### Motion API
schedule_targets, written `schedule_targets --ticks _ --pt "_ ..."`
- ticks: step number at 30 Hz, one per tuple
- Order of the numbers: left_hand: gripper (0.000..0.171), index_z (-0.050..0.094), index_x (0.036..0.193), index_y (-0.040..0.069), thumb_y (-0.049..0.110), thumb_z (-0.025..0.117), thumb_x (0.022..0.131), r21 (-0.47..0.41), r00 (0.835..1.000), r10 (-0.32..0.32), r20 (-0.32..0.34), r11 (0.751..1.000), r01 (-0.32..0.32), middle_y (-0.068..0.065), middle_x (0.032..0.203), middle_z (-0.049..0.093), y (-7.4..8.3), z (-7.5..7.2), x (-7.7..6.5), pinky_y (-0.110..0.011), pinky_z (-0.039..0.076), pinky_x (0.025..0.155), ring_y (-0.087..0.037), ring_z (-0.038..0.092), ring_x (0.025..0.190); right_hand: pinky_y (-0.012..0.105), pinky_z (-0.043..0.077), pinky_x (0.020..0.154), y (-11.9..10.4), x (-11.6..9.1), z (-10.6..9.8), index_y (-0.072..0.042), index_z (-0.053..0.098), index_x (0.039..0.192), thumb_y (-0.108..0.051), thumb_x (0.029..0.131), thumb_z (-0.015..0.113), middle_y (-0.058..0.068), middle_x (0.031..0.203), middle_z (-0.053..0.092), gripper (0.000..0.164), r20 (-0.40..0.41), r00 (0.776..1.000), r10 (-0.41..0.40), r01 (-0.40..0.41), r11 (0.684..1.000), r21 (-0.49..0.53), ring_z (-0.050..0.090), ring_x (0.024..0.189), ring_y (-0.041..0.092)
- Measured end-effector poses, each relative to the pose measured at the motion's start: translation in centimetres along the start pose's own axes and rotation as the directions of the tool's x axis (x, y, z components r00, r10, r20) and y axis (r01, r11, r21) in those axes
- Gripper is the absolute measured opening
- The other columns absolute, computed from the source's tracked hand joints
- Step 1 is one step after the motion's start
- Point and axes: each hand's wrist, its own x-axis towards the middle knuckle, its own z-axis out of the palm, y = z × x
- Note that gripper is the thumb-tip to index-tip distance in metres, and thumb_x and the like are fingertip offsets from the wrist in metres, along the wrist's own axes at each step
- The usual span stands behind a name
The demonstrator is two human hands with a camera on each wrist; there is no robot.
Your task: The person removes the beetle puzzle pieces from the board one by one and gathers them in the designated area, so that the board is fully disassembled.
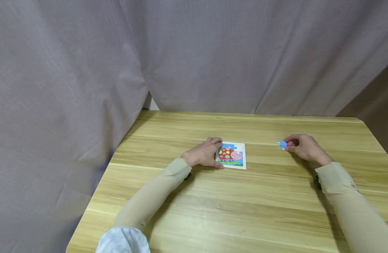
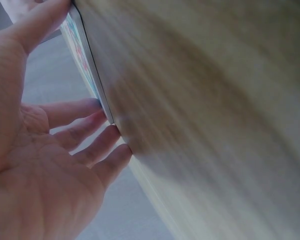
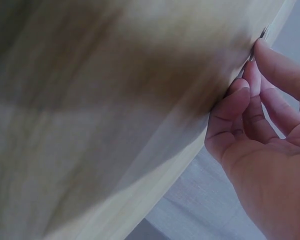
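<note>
A small square jigsaw puzzle (image 1: 231, 155) with a white border lies on the table, showing a pink pig face and a spotted red shape. Its upper right corner shows a white patch. My left hand (image 1: 206, 153) holds the puzzle at its left side, thumb at the near corner and fingers at the far one. In the left wrist view, fingertips (image 2: 106, 114) touch the board's edge. To the right, my right hand (image 1: 304, 147) pinches a blue puzzle piece (image 1: 281, 144) between thumb and fingers, just over or on the tabletop. The right wrist view shows this piece only edge-on.
The wooden table (image 1: 225, 211) extends around both hands. Behind it and along its left side hangs a grey curtain (image 1: 206, 56). A darker brown cloth (image 1: 377, 102) is at the far right.
</note>
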Motion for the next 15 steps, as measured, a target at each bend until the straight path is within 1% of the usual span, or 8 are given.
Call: schedule_targets --ticks 4,7,10,15 --pt "0.102 0.04 0.167 0.004 0.058 0.084 0.092 -0.006 1.0 0.002 -0.002 1.0 -0.002 -0.006 0.179 0.031 0.0 0.0 0.0 -0.038 0.032 0.138 -0.028 0.03 0.166 0.016 0.045 0.07 -0.1 0.0 -0.1 0.012 0.069 0.124 -0.009 0.102 0.075 0.016 0.101 0.074 0.031 -0.002 1.0 0.004 -0.004 1.0 0.002 0.058 0.084 0.007" --pt "0.103 0.041 0.167 0.005 0.059 0.084 0.091 -0.005 1.0 0.001 0.0 1.0 -0.001 -0.005 0.179 0.032 0.0 0.0 0.0 -0.038 0.033 0.138 -0.028 0.031 0.166 0.016 0.045 0.07 -0.1 -0.1 -0.2 0.012 0.069 0.125 -0.01 0.102 0.075 0.017 0.102 0.073 0.033 -0.007 1.0 -0.006 0.006 1.0 0.003 0.057 0.083 0.004" --pt "0.102 0.041 0.167 0.005 0.059 0.084 0.091 -0.007 1.0 0.0 -0.001 1.0 0.0 -0.005 0.179 0.032 0.0 0.0 0.0 -0.038 0.033 0.138 -0.027 0.031 0.166 0.015 0.045 0.07 -0.2 -0.3 -0.1 0.013 0.067 0.128 -0.012 0.101 0.077 0.017 0.102 0.074 0.038 -0.032 0.999 -0.028 0.028 1.0 -0.008 0.057 0.082 0.001" --pt "0.102 0.041 0.167 0.006 0.059 0.084 0.091 -0.002 1.0 -0.005 0.002 1.0 0.005 -0.005 0.179 0.032 0.0 0.0 0.0 -0.036 0.032 0.138 -0.026 0.031 0.166 0.014 0.046 0.07 -1.4 -0.6 0.3 0.012 0.067 0.132 -0.016 0.101 0.078 0.016 0.103 0.075 0.044 -0.063 0.997 -0.047 0.047 0.999 -0.007 0.057 0.081 -0.002"
